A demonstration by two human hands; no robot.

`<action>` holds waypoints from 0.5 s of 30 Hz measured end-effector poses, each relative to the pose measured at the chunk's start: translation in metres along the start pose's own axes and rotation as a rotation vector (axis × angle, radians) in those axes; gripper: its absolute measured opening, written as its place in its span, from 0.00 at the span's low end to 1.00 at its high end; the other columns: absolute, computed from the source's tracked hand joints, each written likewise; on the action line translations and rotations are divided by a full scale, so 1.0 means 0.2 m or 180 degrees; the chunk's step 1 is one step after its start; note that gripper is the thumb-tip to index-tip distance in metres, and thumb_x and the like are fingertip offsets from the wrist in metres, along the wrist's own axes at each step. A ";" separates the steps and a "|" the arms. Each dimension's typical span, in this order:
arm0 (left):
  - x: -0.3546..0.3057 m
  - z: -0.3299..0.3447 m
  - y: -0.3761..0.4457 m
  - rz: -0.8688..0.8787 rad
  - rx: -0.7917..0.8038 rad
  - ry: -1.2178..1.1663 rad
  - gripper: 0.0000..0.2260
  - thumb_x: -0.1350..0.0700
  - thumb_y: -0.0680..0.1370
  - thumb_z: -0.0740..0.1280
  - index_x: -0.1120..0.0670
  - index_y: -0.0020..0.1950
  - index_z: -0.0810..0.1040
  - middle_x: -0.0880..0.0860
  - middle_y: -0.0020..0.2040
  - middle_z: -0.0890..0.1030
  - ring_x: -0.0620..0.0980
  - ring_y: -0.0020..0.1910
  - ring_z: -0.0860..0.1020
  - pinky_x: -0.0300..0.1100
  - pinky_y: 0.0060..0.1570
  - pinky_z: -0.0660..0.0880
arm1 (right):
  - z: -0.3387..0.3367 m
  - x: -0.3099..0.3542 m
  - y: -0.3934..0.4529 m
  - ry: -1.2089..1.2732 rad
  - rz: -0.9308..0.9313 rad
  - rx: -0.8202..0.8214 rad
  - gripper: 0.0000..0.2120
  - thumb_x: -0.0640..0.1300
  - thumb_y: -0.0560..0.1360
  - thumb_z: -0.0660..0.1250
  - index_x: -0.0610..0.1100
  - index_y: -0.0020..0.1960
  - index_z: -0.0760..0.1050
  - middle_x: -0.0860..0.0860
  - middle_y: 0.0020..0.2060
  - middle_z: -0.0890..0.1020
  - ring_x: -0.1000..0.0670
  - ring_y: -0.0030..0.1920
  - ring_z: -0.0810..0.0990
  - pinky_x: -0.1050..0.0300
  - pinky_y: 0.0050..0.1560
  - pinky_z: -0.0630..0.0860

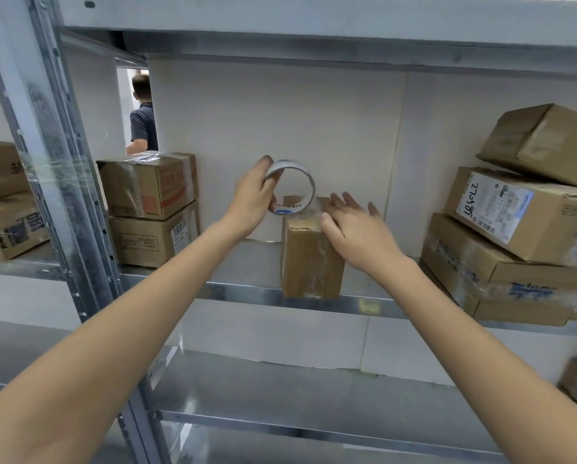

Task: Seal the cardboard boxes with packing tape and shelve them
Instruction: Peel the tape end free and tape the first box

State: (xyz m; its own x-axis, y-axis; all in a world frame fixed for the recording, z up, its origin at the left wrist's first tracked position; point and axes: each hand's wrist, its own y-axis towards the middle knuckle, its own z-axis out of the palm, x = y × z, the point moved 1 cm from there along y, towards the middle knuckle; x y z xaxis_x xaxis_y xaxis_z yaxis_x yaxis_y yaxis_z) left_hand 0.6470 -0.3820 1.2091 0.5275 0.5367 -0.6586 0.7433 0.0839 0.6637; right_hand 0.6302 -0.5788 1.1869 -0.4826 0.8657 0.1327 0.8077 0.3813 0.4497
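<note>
A small brown cardboard box (308, 262) stands upright at the front edge of the middle metal shelf (247, 293). My left hand (252, 199) grips a nearly used-up roll of clear packing tape (300, 182), held just above the box's top. Clear tape runs from the roll onto the top of the box. My right hand (354, 229) rests flat with straight fingers on the box's upper right edge, over the tape.
Two stacked boxes (149, 209) sit on the same shelf to the left. A leaning pile of larger boxes (514, 236) fills the right end. A metal upright (62, 182) stands left, with more boxes (2, 199) beyond it. A person (143, 118) stands behind the shelving.
</note>
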 end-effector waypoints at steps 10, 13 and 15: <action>-0.03 -0.08 0.01 0.0018 0.0239 0.0334 0.08 0.62 0.81 0.56 0.54 0.43 0.67 0.54 0.29 0.72 0.45 0.24 0.72 0.42 0.32 0.73 | 0.05 0.13 -0.01 -0.0250 -0.0186 -0.0188 0.42 0.78 0.66 0.59 0.45 0.65 0.70 0.48 0.60 0.78 0.45 0.58 0.76 0.51 0.64 0.69; -0.03 -0.18 0.00 0.0016 0.0490 0.0779 0.05 0.62 0.82 0.57 0.62 0.48 0.69 0.61 0.33 0.74 0.54 0.29 0.75 0.43 0.32 0.73 | 0.04 0.08 -0.01 -0.0047 -0.0192 -0.0200 0.42 0.75 0.69 0.59 0.45 0.69 0.68 0.49 0.63 0.78 0.45 0.62 0.75 0.50 0.71 0.62; 0.00 -0.22 -0.02 0.0012 0.0622 0.0966 0.04 0.63 0.81 0.57 0.63 0.50 0.70 0.65 0.35 0.76 0.58 0.32 0.77 0.46 0.34 0.75 | 0.03 0.05 -0.01 0.0120 -0.0225 -0.0120 0.41 0.74 0.70 0.58 0.47 0.72 0.68 0.51 0.67 0.76 0.47 0.65 0.74 0.48 0.74 0.56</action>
State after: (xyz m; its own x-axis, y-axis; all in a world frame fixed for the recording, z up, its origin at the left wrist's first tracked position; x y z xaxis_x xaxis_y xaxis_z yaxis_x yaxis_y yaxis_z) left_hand 0.6260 -0.3449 1.2209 0.4059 0.7640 -0.5016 0.8218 -0.0649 0.5661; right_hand 0.6258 -0.5689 1.1823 -0.5510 0.8240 0.1322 0.7581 0.4281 0.4919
